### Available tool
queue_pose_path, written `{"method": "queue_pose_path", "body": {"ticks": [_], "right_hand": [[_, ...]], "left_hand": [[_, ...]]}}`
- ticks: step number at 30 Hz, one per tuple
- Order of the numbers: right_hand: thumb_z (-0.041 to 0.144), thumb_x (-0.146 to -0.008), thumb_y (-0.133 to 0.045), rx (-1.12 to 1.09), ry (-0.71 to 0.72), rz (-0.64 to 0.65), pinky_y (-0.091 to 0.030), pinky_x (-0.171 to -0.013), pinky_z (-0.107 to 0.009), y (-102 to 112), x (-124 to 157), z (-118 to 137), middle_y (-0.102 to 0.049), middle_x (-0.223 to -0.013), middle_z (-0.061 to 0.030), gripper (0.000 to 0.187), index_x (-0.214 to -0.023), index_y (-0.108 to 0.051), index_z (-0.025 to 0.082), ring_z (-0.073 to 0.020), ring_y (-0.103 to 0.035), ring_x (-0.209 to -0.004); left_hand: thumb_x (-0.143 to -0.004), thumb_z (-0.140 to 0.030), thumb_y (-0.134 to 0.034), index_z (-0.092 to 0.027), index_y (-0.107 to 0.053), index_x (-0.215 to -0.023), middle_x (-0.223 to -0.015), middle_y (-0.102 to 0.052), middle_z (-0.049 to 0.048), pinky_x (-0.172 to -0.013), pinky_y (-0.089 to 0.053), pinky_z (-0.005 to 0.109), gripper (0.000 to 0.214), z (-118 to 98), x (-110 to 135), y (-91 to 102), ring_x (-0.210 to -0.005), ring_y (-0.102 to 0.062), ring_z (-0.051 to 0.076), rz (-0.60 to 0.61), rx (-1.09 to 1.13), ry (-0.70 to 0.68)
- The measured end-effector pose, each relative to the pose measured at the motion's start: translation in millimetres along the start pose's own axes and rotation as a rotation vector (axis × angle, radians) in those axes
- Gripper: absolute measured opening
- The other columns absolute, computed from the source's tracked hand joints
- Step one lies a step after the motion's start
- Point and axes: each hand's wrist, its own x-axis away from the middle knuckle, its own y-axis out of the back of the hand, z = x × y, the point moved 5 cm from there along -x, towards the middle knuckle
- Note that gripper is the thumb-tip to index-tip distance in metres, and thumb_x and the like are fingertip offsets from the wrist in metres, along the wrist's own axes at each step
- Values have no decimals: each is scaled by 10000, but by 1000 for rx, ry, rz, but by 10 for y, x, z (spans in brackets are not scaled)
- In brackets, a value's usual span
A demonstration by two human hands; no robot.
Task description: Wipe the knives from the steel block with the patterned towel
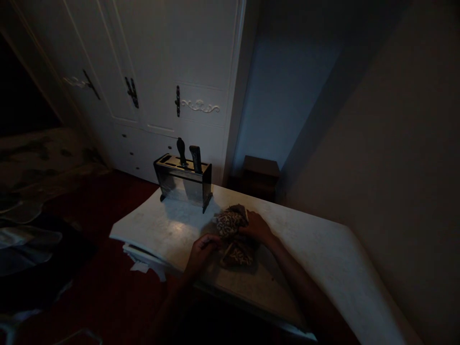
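A crumpled brown cloth with a light swirling pattern (232,223) is bunched up above the white tabletop (302,235). My right hand (258,227) grips its right side, with the fingers partly hidden behind the folds. At the cloth's left edge, my left hand (204,247) is closed, thumb and fingers pinched on the fabric's border. Part of the cloth hangs down between both hands. Behind it on the table stands a knife block (183,184) with clear sides and a slotted top. Two black-handled knives (196,159) stick up out of it.
A white wardrobe (201,57) with dark handles rises behind the table. To its right is a small dark brown cabinet (261,165) by the wall. Red carpet (118,201) covers the floor on the left, where a dark heap of fabric (32,244) lies. The room is dim.
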Motion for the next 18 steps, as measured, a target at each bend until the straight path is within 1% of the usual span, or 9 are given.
{"method": "queue_pose_path", "body": {"ticks": [2,3,6,7,9,11,14,16,18], "right_hand": [[416,-725,-650,4,-15,-29,-401,-912,-345,6,40,-37,-629,-1144,-122,540,-1185,-585,141,-279,-554,-1059],[414,-732,-641,4,-27,-44,-403,-906,-341,6,64,-64,-633,-1122,-125,504,-1149,-599,133,-277,-557,-1049],[428,-746,-620,-12,-78,-76,-410,-900,-344,0,161,-182,-629,-1100,-136,493,-1128,-597,117,-279,-564,-1040],[435,-748,-616,-19,-90,-87,-410,-903,-347,2,201,-225,-625,-1104,-133,501,-1138,-591,122,-279,-563,-1045],[433,-755,-602,-23,-102,-101,-403,-921,-357,12,287,-305,-617,-1120,-123,494,-1152,-580,140,-278,-554,-1067],[418,-763,-579,-1,-125,-100,-394,-939,-381,27,379,-378,-605,-1147,-126,475,-1153,-576,147,-289,-536,-1101],[402,-760,-550,63,-161,-90,-387,-948,-435,44,510,-472,-595,-1154,-151,462,-1137,-580,137,-323,-514,-1132],[397,-756,-536,88,-153,-104,-392,-946,-452,37,578,-528,-598,-1132,-157,455,-1125,-589,136,-330,-520,-1116],[399,-747,-535,66,-131,-139,-393,-969,-451,13,629,-598,-585,-1173,-157,493,-1164,-583,141,-329,-515,-1140]], "left_hand": [[-666,-261,-635,-165,-677,-738,-688,-655,15,-675,-488,261,127,-3,28,-16,-677,-603,148,31,-24,-20],[-673,-268,-634,-164,-675,-737,-693,-655,18,-676,-490,266,129,-1,41,-15,-679,-605,151,45,-36,-30],[-685,-279,-636,-161,-674,-742,-727,-665,31,-676,-491,273,136,15,59,43,-690,-613,157,78,-61,-41],[-686,-280,-639,-160,-675,-746,-739,-668,34,-675,-489,273,139,12,55,87,-694,-613,158,77,-72,-46],[-686,-275,-634,-160,-676,-754,-745,-668,35,-682,-484,270,140,-30,34,219,-707,-610,158,37,-104,-72],[-680,-276,-621,-158,-669,-743,-732,-658,33,-689,-474,266,142,-113,0,400,-715,-600,155,-60,-139,-106],[-674,-329,-616,-155,-651,-769,-769,-654,38,-692,-471,272,201,-258,-56,704,-740,-598,164,-261,-155,-110],[-671,-370,-626,-157,-642,-842,-838,-651,47,-711,-478,288,274,-370,-101,893,-785,-603,179,-397,-170,-121],[-659,-359,-642,-166,-615,-941,-952,-640,60,-758,-485,303,343,-507,-162,1056,-875,-603,195,-519,-207,-183]]}}
